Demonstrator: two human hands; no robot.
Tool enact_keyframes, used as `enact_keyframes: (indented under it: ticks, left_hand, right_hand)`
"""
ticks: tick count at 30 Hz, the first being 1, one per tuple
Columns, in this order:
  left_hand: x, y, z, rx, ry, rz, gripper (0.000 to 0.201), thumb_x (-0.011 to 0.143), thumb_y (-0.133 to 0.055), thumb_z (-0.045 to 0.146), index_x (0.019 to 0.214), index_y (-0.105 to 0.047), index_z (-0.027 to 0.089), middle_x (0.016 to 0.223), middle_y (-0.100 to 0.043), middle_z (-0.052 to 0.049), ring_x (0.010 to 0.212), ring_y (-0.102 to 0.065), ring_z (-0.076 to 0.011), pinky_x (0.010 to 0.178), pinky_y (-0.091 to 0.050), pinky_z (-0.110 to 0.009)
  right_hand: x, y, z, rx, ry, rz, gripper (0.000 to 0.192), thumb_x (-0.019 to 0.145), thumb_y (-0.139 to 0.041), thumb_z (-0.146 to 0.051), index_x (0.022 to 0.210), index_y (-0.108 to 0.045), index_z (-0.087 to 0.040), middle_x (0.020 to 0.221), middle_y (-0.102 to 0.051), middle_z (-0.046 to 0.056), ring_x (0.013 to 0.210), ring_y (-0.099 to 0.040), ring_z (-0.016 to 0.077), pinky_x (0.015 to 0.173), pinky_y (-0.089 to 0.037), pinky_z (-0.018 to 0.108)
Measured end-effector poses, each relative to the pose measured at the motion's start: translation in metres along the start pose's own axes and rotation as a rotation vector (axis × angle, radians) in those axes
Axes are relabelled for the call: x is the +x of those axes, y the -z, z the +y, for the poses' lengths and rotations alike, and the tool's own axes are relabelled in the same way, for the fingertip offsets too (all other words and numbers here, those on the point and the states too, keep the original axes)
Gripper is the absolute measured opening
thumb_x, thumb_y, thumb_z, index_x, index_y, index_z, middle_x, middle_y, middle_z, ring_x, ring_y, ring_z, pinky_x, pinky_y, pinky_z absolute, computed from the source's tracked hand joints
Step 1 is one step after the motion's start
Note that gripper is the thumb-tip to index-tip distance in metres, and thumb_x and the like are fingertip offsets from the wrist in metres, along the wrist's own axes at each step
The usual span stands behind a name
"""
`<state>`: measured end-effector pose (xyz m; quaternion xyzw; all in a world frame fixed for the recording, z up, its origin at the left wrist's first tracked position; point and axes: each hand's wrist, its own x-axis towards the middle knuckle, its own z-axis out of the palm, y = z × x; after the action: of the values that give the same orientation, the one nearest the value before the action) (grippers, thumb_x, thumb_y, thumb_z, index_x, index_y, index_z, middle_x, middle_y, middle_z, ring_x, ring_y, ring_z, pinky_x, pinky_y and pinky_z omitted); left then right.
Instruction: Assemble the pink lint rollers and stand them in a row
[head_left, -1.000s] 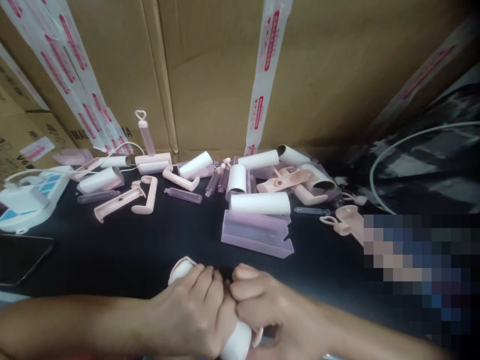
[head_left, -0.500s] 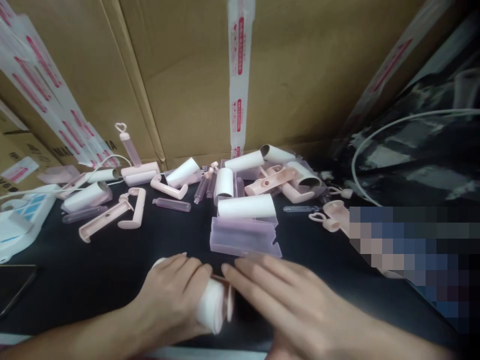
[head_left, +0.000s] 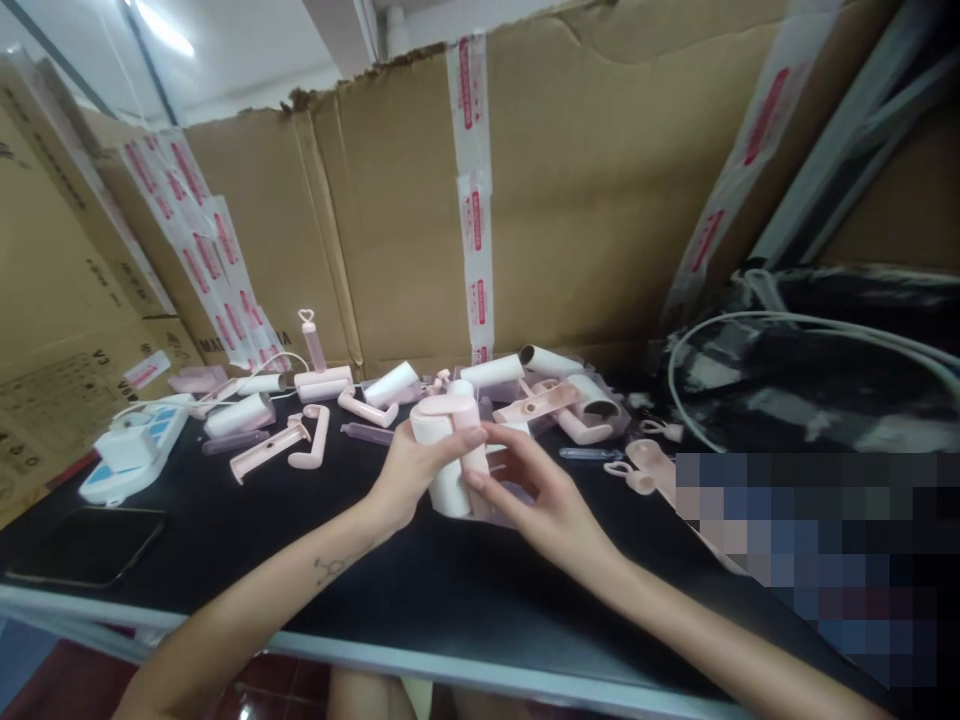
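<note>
Above the black table top, a white roll fitted with a pink plastic holder (head_left: 474,460) stands nearly upright between my hands. My left hand (head_left: 405,475) wraps round the white roll from the left, its thumb across the front. On the other side, my right hand (head_left: 544,492) pinches the pink part with thumb and fingers. Behind them, partly covered, lie loose white rolls (head_left: 491,371), a pink bracket (head_left: 536,403) and a clear narrow tube (head_left: 589,454).
To the left lie more pink brackets (head_left: 270,447), a white power strip (head_left: 139,465) and a dark phone (head_left: 86,547). A cardboard wall (head_left: 600,200) closes the back. A white cable (head_left: 671,370) loops over a black bag at right, beside a blurred-out patch.
The view has tilted up, showing the ceiling and table's front edge. Both hands have lifted the roll and turned it upright; my right hand now pinches its pink part.
</note>
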<state>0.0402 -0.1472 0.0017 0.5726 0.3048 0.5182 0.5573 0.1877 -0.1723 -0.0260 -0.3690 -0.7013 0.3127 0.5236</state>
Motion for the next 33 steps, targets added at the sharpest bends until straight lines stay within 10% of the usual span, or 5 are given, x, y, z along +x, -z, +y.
enact_keyframes:
  ticks: [6,15,24,33]
  left_hand:
    - [-0.001,0.043,-0.014,0.547,-0.185,-0.177,0.101,0.042,-0.084,0.042,0.125,-0.031,0.019,0.131,-0.038,-0.015,0.125,-0.036,-0.0313,0.106,-0.028,-0.048]
    - [0.01,0.079,-0.023,0.766,-0.049,-0.525,0.082,0.058,-0.076,0.041,0.123,-0.031,0.02,0.116,-0.046,-0.011,0.114,-0.047,-0.0242,0.1,-0.034,-0.041]
    - [0.031,0.139,0.004,1.485,-0.152,-0.173,0.039,0.072,-0.056,0.025,0.111,-0.053,0.022,0.116,-0.051,-0.008,0.116,-0.036,-0.0307,0.099,-0.025,-0.05]
    - [0.036,0.14,-0.013,1.66,-0.169,-0.328,0.022,0.077,-0.054,0.026,0.096,-0.06,0.018,0.1,-0.056,-0.009,0.109,-0.043,-0.0299,0.093,-0.031,-0.044]
  right_hand:
    - [0.027,0.039,0.001,-0.245,0.125,0.084,0.041,0.082,-0.056,-0.037,0.121,-0.052,-0.023,0.122,-0.058,0.007,0.106,-0.056,0.0226,0.09,-0.047,0.038]
    - [0.024,0.043,-0.004,-0.651,0.289,-0.422,0.025,0.086,-0.05,-0.036,0.103,-0.063,-0.023,0.101,-0.066,0.006,0.098,-0.058,0.0234,0.086,-0.045,0.039]
    - [0.018,0.031,0.007,-0.627,0.361,-0.187,0.025,0.085,-0.052,-0.033,0.107,-0.06,-0.023,0.104,-0.066,0.006,0.099,-0.06,0.0224,0.088,-0.045,0.038]
    - [0.014,0.028,0.005,-0.616,0.281,-0.234,0.022,0.085,-0.053,-0.035,0.1,-0.061,-0.021,0.102,-0.067,0.007,0.097,-0.06,0.0238,0.086,-0.045,0.04]
